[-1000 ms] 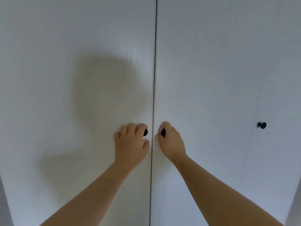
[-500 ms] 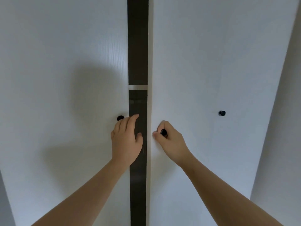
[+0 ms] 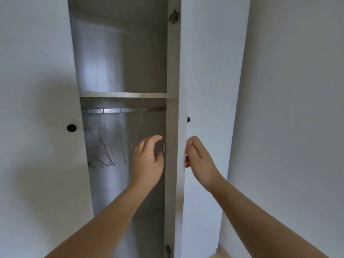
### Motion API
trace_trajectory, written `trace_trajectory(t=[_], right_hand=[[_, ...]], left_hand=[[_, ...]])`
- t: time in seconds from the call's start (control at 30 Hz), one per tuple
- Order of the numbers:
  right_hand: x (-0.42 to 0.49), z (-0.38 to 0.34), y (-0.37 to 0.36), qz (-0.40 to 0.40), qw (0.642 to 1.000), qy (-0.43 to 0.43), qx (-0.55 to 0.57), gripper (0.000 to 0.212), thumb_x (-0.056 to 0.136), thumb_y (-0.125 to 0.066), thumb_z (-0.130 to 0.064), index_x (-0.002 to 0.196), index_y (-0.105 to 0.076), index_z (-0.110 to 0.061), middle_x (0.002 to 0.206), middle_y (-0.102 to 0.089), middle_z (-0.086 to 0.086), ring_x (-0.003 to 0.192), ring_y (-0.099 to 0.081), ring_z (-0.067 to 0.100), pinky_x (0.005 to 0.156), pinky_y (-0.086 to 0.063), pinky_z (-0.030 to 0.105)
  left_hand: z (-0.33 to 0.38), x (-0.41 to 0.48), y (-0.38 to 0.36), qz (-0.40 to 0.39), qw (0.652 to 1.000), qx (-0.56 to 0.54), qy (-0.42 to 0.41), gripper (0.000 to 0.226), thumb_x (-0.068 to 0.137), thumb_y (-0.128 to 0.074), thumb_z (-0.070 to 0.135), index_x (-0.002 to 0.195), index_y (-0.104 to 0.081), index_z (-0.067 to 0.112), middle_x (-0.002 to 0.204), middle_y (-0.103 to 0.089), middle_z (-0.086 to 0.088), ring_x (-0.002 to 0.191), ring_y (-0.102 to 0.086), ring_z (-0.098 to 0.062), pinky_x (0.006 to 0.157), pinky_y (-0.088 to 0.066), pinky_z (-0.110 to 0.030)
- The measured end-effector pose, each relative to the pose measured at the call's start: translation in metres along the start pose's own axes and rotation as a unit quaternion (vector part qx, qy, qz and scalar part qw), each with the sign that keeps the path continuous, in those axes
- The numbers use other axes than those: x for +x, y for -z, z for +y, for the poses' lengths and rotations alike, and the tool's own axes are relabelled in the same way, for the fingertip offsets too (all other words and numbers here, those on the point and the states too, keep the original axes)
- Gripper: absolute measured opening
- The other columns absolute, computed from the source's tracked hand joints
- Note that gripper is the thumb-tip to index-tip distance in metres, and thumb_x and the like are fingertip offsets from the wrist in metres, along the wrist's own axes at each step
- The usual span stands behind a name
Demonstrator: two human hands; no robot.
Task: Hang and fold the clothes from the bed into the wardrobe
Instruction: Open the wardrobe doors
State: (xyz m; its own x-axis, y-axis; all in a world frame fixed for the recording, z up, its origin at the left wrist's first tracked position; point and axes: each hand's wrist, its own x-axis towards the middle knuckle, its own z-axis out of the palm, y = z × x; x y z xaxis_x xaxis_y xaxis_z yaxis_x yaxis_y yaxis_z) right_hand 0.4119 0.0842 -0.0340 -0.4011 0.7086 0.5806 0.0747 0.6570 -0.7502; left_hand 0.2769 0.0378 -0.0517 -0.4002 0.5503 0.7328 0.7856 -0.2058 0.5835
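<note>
Wardrobe (image 3: 122,94) just beyond spread left hand (image 3: 148,161); right hand (image 3: 200,161) seemingly curled round edge of door (image 3: 210,81)

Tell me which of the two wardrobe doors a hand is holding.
The right door, swung out: the right hand curls round its edge below the knob. The left door is untouched; the left hand is open before the hangers.
</note>
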Motion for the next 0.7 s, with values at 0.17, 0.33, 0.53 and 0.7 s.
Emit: trace_trajectory(t=[0.17, 0.33, 0.53, 0.7], right_hand=[[-0.017, 0.012, 0.056, 0.068, 0.996, -0.051, -0.015, 0.025, 0.097, -0.029, -0.017, 0.076, -0.04, -0.023, 0.075, -0.049, 0.004, 0.072, -0.051, 0.022, 0.066, -0.051, 0.042], [-0.031, 0.025, 0.09, 0.127, 0.984, -0.114, -0.06, 0.02, 0.093, -0.034, -0.025, 0.082, -0.044, -0.013, 0.075, -0.056, 0.001, 0.07, -0.052, 0.02, 0.071, -0.052, 0.046], [-0.043, 0.032, 0.113, 0.154, 0.969, -0.155, -0.119, 0.017, 0.092, -0.043, -0.019, 0.108, -0.046, -0.022, 0.094, -0.053, -0.01, 0.083, -0.053, 0.013, 0.072, -0.045, 0.032], [-0.045, 0.027, 0.115, 0.169, 0.963, -0.108, -0.18, 0.035, 0.091, -0.046, -0.018, 0.126, -0.046, -0.019, 0.127, -0.039, -0.007, 0.081, -0.05, 0.004, 0.077, -0.039, 0.023]], left_hand=[[0.03, -0.015, -0.03, -0.053, 0.998, -0.015, 0.0, 0.045, 0.089, -0.048, 0.002, 0.13, -0.047, 0.021, 0.132, -0.047, 0.005, 0.124, -0.039, -0.011, 0.095, -0.027, -0.016], [0.057, -0.013, -0.051, -0.083, 0.996, -0.024, -0.031, 0.043, 0.087, -0.046, -0.001, 0.126, -0.051, 0.016, 0.129, -0.049, 0.001, 0.121, -0.041, -0.014, 0.09, -0.028, -0.014], [0.073, -0.016, -0.072, -0.1, 0.993, -0.038, -0.04, 0.046, 0.086, -0.049, 0.0, 0.129, -0.046, 0.016, 0.131, -0.049, 0.001, 0.122, -0.043, -0.016, 0.099, -0.032, -0.025], [0.064, -0.011, -0.072, -0.111, 0.992, -0.039, -0.046, 0.046, 0.087, -0.049, 0.0, 0.13, -0.046, 0.015, 0.13, -0.049, 0.0, 0.12, -0.044, -0.016, 0.094, -0.03, -0.02]])
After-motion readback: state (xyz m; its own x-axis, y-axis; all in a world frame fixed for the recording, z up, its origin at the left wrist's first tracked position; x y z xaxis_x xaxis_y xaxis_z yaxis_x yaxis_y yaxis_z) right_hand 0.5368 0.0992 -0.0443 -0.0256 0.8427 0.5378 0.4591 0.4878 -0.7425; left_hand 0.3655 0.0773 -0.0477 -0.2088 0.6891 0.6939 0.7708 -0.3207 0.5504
